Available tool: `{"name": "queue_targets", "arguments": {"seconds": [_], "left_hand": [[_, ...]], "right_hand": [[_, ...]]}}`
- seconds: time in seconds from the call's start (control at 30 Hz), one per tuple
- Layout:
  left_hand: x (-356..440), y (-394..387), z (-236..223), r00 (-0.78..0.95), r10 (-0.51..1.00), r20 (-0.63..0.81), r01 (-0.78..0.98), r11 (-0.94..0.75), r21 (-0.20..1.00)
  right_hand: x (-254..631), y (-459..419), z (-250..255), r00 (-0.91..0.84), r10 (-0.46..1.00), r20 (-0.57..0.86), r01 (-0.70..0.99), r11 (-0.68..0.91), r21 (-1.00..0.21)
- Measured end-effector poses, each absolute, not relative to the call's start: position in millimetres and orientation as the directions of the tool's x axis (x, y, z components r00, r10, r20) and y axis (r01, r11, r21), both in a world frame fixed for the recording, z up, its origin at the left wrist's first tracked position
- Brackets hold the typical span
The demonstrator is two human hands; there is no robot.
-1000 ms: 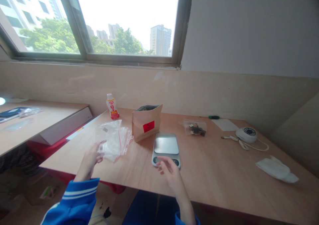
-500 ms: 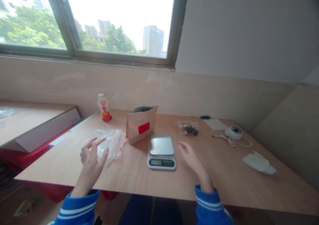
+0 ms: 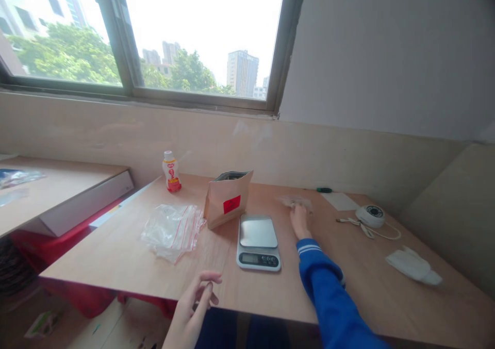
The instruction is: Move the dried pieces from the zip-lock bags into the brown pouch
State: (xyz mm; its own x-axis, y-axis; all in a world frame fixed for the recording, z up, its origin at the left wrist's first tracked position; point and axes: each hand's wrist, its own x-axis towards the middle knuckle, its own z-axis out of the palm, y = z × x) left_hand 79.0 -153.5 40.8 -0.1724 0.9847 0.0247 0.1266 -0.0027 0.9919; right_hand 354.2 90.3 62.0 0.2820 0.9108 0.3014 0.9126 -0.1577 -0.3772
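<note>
My right hand (image 3: 300,220) reaches out to the small clear zip bag (image 3: 285,200) at the back right. Its fingers are closed on the bag and cover most of the dark pieces inside. Nothing is in my left hand (image 3: 199,300), which hovers at the table's front edge with loosely bent fingers apart. Between the hands is a white kitchen scale (image 3: 258,241) with a bare metal plate. A brown paper pouch (image 3: 228,199) with a red label stands open behind the scale. Left of the pouch lie several flat, clear zip bags (image 3: 172,230).
A red and white bottle (image 3: 171,172) stands at the back left. To the right are a green-handled tool (image 3: 324,189), a white paper (image 3: 340,201), a white dome camera (image 3: 370,216) with its cable, and a crumpled white item (image 3: 413,265). Another table (image 3: 77,179) stands at left.
My right hand has moved from beside the scale, away from me, onto the bag of dark pieces. My left hand has drawn back from over the clear bags to the table's front edge.
</note>
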Motion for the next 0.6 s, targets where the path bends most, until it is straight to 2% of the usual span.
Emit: {"name": "queue_targets", "arguments": {"seconds": [0.1,0.17,0.27,0.33,0.47,0.53,0.6], "left_hand": [[93.9,-144.8,46.6,-0.146,0.989,-0.019,-0.008,0.018,1.0],[102.9,-139.7,52.5,-0.127,0.99,-0.068,-0.124,0.052,0.991],[110.3,-136.9,63.8,-0.136,0.984,-0.115,-0.286,0.072,0.955],[109.0,-137.4,71.1,-0.181,0.975,-0.13,-0.367,0.056,0.929],[92.3,-139.3,75.5,-0.223,0.952,-0.212,-0.532,0.063,0.845],[80.0,-139.8,71.5,-0.217,0.934,-0.282,-0.624,0.09,0.776],[68.2,-138.9,65.3,-0.196,0.914,-0.354,-0.677,0.135,0.724]], "right_hand": [[352.9,61.1,94.7,0.296,0.868,0.398,0.906,-0.123,-0.405],[339.0,27.5,115.9,0.257,0.786,0.562,0.865,0.072,-0.496],[300.4,-29.9,133.2,0.207,0.722,0.661,0.727,0.339,-0.598],[269.3,-62.3,131.1,0.174,0.739,0.651,0.62,0.432,-0.655],[213.1,-101.7,104.0,0.221,0.78,0.586,0.454,0.449,-0.769],[195.3,-111.7,90.8,0.146,0.816,0.56,0.398,0.47,-0.788],[187.6,-117.4,84.1,-0.009,0.846,0.534,0.353,0.502,-0.79]]}}
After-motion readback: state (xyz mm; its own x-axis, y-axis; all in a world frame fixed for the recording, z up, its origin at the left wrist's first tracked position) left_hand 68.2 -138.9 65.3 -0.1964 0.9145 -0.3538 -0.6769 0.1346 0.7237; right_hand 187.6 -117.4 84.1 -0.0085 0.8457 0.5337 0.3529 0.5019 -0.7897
